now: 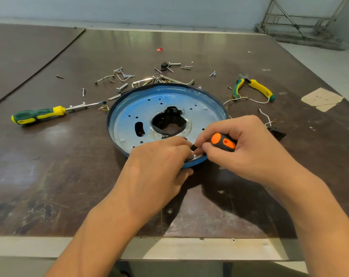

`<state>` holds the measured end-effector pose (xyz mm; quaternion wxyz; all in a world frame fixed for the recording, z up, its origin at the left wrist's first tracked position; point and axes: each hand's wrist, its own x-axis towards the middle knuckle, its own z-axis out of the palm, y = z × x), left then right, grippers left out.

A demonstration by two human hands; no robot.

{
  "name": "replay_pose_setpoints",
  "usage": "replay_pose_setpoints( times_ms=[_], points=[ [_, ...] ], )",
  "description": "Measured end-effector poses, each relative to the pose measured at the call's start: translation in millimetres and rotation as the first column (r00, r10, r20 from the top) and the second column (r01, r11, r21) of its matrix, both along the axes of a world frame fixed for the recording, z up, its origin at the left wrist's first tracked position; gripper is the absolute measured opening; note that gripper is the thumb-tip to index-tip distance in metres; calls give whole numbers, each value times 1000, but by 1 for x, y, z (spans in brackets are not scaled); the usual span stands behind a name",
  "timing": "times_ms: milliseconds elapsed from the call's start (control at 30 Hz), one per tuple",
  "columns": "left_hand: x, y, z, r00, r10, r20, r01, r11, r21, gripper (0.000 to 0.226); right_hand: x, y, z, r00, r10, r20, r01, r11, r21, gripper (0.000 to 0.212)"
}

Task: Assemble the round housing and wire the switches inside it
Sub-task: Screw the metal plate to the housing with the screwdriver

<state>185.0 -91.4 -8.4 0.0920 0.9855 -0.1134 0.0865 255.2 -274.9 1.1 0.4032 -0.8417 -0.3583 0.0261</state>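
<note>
Centrally placed: housing, a round blue dish, lies flat on the desk, open side up. Plate inside is drilled with small holes and has one slot left of centre. The middle opening is ringed by crinkled clear film, with a black part showing through it.

Near rim sits under both hands. Left hand grips that rim: fingers curl over into the dish, thumb outside against the rim wall. Right hand is just beside it, fingers wrapped round the handle of an orange screwdriver. The handle slants down toward the left fingertips. Its shaft is mostly hidden between the hands, so I cannot tell where the tip lands.

Left of the housing, apart from it: green screwdriver, blade pointing at the rim. Behind the far rim: loose screws and bolts, scattered. Right rear: pliers with yellow-green grips, a white wire looped beside them. Small black part just past the right knuckles. Torn paper near the desk's right edge.
</note>
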Motion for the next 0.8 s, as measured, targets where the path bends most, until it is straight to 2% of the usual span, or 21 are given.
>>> replay_pose_setpoints(
  times_ms=[100, 533, 667, 800],
  points=[
    [1, 1, 1, 1000, -3, -22, 2, 1000, -19, 29, 1, 1, 0, 1000, -13, 20, 13, 1000, -3, 14],
    [0, 7, 1, 998, -56, -12, 55, 997, -48, 29, -1, -4, 2, 995, 18, -97, -15, 1000, 27, 14],
    [1, 9, 2, 995, -96, -17, 95, 994, -61, 32, 3, -13, 2, 988, -15, -157, 32, 994, 108, 33],
    [-1, 8, 4, 994, -108, -8, 107, 991, -75, 39, 6, -27, 5, 995, -47, -87, 47, 999, -6, 37]
  ],
)
